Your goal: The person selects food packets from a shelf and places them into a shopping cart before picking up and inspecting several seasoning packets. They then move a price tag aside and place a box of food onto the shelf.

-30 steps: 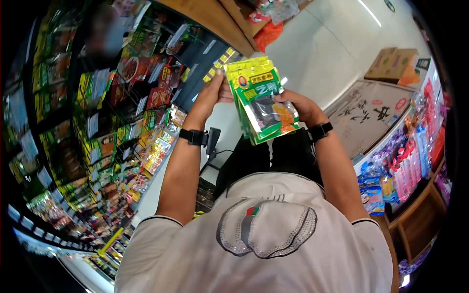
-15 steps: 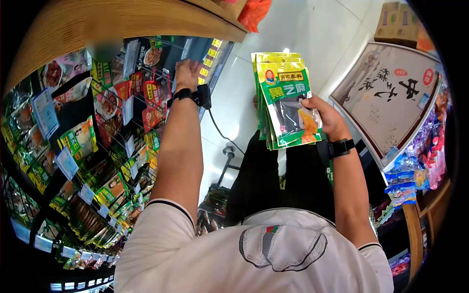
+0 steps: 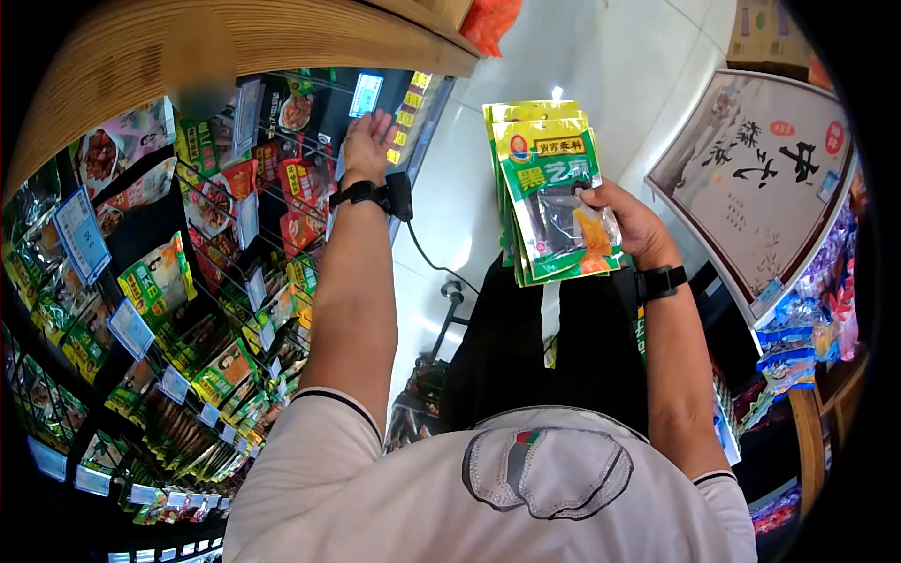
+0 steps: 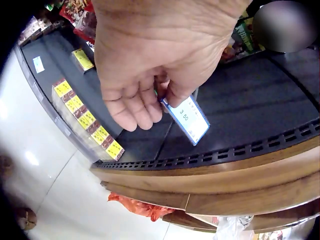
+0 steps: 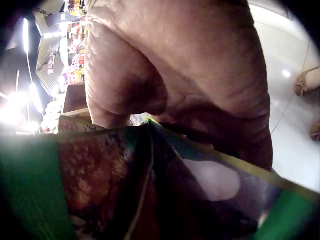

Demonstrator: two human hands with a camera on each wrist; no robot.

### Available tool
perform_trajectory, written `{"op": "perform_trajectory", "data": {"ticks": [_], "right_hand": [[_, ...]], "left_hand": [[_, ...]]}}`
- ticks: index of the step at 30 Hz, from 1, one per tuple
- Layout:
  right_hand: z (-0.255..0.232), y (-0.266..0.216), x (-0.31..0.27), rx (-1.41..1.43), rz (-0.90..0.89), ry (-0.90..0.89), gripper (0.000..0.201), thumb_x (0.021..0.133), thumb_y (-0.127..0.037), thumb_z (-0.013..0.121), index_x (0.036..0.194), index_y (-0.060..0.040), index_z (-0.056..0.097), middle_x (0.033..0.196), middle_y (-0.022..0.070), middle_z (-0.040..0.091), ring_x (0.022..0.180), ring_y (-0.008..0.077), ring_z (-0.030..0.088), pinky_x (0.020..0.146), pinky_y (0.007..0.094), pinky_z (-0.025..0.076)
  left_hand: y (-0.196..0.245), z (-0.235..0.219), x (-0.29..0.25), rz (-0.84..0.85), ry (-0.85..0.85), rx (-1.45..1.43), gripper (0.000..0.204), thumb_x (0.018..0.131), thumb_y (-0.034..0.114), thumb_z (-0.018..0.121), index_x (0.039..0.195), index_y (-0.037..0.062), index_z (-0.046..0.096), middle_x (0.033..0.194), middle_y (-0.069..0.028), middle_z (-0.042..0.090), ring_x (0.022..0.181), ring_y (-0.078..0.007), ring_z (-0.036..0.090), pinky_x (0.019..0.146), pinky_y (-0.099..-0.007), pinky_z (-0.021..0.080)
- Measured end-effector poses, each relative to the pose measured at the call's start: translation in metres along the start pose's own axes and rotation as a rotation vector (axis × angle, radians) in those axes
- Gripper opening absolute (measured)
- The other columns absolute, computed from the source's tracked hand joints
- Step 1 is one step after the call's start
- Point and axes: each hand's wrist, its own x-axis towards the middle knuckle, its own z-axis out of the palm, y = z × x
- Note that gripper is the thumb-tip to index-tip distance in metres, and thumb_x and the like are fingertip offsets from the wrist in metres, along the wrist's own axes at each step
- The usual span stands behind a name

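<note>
My right hand grips a stack of green and yellow seasoning packets by the side, thumb across the front one, which shows dark contents through its window. Seen from the right wrist, the packets' edges fan out below the palm. Out at the shelf, my left hand pinches the edge of a blue-framed price tag marked 3.50 between thumb and curled index finger. The other fingers hang loosely bent beside it, and the hand covers the hook end behind the tag.
Hooks of hanging packets with price tags fill the rack at left. A row of small yellow-labelled boxes lines the dark shelf. A wooden ledge runs along the rack. A white sign board stands at right.
My left hand has left the packet stack and reached left to the rack, where it now pinches a price tag. The right hand keeps the packets, which have shifted slightly right in view.
</note>
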Motion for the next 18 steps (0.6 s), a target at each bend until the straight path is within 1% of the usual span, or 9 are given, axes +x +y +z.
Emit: {"op": "perform_trajectory", "data": {"ticks": [2,5,8,11,14,18], "right_hand": [[0.002,0.000,-0.001,0.013,0.008,-0.002,0.057,0.089,-0.015,0.064,0.141,-0.0040,0.044,0.129,0.0113,0.060,0.108,0.0212,0.064,0.095,0.0362,0.054],[-0.009,0.004,-0.001,0.021,0.051,-0.002,0.056,0.089,-0.015,0.064,0.140,-0.0025,0.045,0.130,0.0113,0.060,0.110,0.0211,0.063,0.097,0.0358,0.052],[-0.004,0.003,-0.004,0.009,0.044,0.000,0.056,0.089,-0.016,0.065,0.140,-0.0016,0.046,0.131,0.0110,0.060,0.111,0.0207,0.063,0.098,0.0355,0.052],[-0.004,0.001,-0.006,-0.005,0.050,0.005,0.055,0.089,-0.016,0.065,0.140,-0.0018,0.046,0.131,0.0107,0.060,0.111,0.0200,0.062,0.097,0.0359,0.052],[0.002,-0.002,-0.009,-0.017,0.067,0.010,0.055,0.089,-0.016,0.065,0.140,-0.0019,0.047,0.130,0.0102,0.060,0.111,0.0196,0.062,0.097,0.0358,0.052],[0.003,-0.003,-0.008,-0.031,0.053,0.003,0.052,0.090,-0.017,0.065,0.137,-0.0016,0.049,0.125,0.0095,0.063,0.107,0.0189,0.064,0.094,0.0345,0.053]], "left_hand": [[0.000,-0.001,-0.004,0.001,-0.005,0.001,0.017,0.099,0.016,0.058,0.113,0.0108,0.052,0.112,-0.0096,0.065,0.112,-0.0280,0.062,0.095,-0.0464,0.050],[-0.001,0.000,-0.003,0.016,0.003,-0.003,0.012,0.099,0.016,0.059,0.107,0.0116,0.052,0.107,-0.0088,0.067,0.106,-0.0269,0.065,0.092,-0.0457,0.052],[-0.002,-0.006,0.002,0.021,-0.039,0.016,0.015,0.099,0.015,0.058,0.111,0.0118,0.051,0.106,-0.0088,0.067,0.101,-0.0257,0.067,0.082,-0.0421,0.057],[-0.005,-0.007,0.005,0.028,-0.033,0.038,0.014,0.098,0.016,0.058,0.110,0.0126,0.050,0.104,-0.0088,0.067,0.099,-0.0253,0.067,0.078,-0.0415,0.058],[-0.006,-0.008,0.007,0.016,-0.005,0.033,0.015,0.098,0.016,0.059,0.110,0.0125,0.050,0.104,-0.0088,0.067,0.099,-0.0249,0.067,0.078,-0.0409,0.058],[-0.006,-0.007,0.005,0.001,-0.001,0.039,0.018,0.098,0.017,0.059,0.113,0.0119,0.050,0.105,-0.0089,0.066,0.099,-0.0251,0.067,0.080,-0.0422,0.058]]}}
